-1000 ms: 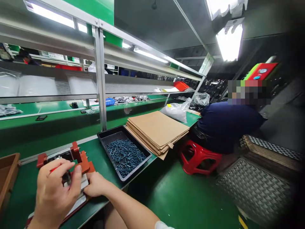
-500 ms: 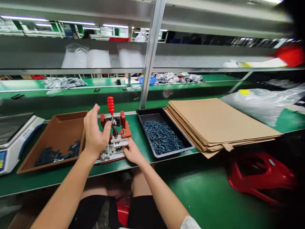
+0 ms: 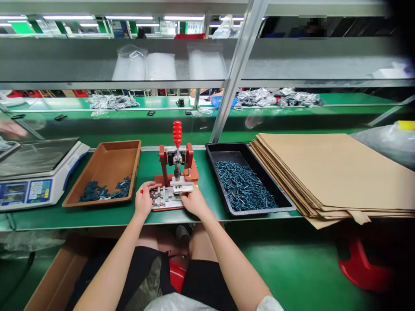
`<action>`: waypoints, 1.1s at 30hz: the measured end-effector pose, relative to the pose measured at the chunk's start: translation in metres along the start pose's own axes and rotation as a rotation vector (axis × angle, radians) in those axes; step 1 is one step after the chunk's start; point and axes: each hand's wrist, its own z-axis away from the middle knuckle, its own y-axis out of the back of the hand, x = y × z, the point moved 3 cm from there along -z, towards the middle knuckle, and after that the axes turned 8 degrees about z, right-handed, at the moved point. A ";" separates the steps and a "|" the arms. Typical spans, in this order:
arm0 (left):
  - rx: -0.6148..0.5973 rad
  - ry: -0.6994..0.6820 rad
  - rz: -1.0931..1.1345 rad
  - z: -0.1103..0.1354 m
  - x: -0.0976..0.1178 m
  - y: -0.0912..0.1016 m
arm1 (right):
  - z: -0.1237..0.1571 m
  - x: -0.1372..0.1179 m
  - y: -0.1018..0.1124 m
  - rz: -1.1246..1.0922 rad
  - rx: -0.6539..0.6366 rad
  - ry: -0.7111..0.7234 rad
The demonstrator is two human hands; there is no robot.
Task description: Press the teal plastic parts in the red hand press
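On a green bench [image 3: 149, 163], left to right: one digital scale [image 3: 42, 166]; one brown tray [image 3: 112, 162] with dark pieces [image 3: 97, 191] too jumbled to count; one clamp fixture [image 3: 177, 170], midway between trays, with a single upright red handle [image 3: 177, 134]; one black tray [image 3: 230, 156] of dark blue pins [image 3: 243, 185] past counting; one stack of cardboard sheets [image 3: 337, 170]; one plastic bag [image 3: 385, 142] at the far right. At the fixture, two bare hands. Left hand [image 3: 143, 200]: partly curled, touching the fixture's left end, with a small red tip [image 3: 142, 191] by the fingers; impossible to tell whether clenched on anything. Right hand [image 3: 195, 202]: against the metal block [image 3: 182, 188] toward the fixture's right, fingers largely hidden; firmness of grasp likewise impossible to tell. Posed with left forearm [image 3: 119, 255] slanting up rightward, right forearm [image 3: 231, 255] slanting up leftward, both hands level with each other, lower than the red handle.
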 end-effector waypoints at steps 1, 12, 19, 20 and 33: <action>0.003 0.003 0.020 0.000 0.000 0.000 | 0.001 0.000 0.000 0.019 0.002 0.012; 0.162 -0.409 -0.376 0.114 0.002 0.018 | 0.016 -0.003 -0.007 0.166 0.190 0.091; -0.272 0.159 -0.106 0.214 -0.023 0.046 | 0.056 -0.006 0.006 0.279 0.233 -0.078; -0.267 0.249 -0.041 0.221 -0.030 0.046 | 0.072 -0.013 0.001 0.236 0.214 -0.039; 0.161 0.445 0.042 0.223 -0.071 0.087 | 0.173 -0.055 -0.107 -0.088 -0.583 0.151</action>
